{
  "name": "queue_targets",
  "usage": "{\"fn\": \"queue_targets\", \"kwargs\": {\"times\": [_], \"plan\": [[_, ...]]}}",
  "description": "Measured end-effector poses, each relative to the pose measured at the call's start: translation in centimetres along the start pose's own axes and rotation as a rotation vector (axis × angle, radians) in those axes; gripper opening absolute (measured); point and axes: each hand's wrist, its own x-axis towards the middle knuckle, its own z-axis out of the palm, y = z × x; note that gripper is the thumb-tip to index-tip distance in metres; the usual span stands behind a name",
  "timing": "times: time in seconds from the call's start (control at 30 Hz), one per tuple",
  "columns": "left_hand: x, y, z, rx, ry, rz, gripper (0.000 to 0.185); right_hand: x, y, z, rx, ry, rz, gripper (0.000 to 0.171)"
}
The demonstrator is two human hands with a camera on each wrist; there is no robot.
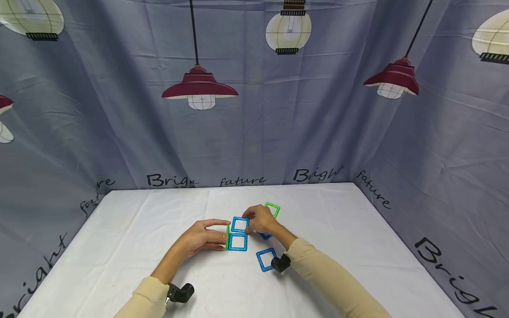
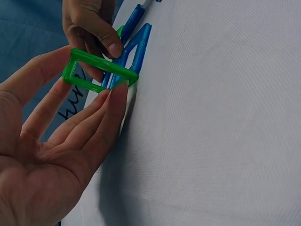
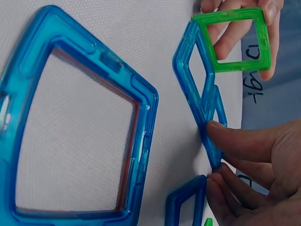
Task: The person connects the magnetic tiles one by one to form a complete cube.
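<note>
A green square magnetic tile (image 2: pixel 98 61) stands on its edge at the left of two blue tiles. My left hand (image 1: pixel 203 237) holds it by its edges with the fingertips. The near blue square tile (image 1: pixel 237 242) lies beside the green one, touching it. Just beyond is the far blue square tile (image 1: pixel 240 224), edge to edge with the near one. Its right side is pinched between the thumb and fingers of my right hand (image 1: pixel 260 219). From the right wrist view, the thumb presses on top of this blue frame, with fingertips at its underside.
Another blue tile (image 1: pixel 266 259) lies near my right wrist. A further blue tile (image 1: pixel 265 236) is partly hidden under the right hand, and a second green tile (image 1: pixel 273 209) lies behind it. All rest on a white-covered table (image 1: pixel 338 229) backed by a grey curtain (image 1: pixel 246 141).
</note>
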Motion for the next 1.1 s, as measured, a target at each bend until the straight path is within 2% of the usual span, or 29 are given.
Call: {"fn": "queue_targets", "kwargs": {"times": [0.57, 1.1], "plan": [[-0.05, 0.13, 0.05, -0.009, -0.012, -0.01, 0.063, -0.17, -0.62, -0.2, 0.011, -0.051, 0.007, 0.044], [0.01, 0.07, 0.09, 0.008, -0.013, 0.005, 0.064, -0.44, -0.83, -0.02, -0.006, -0.017, -0.024, 0.045]]}}
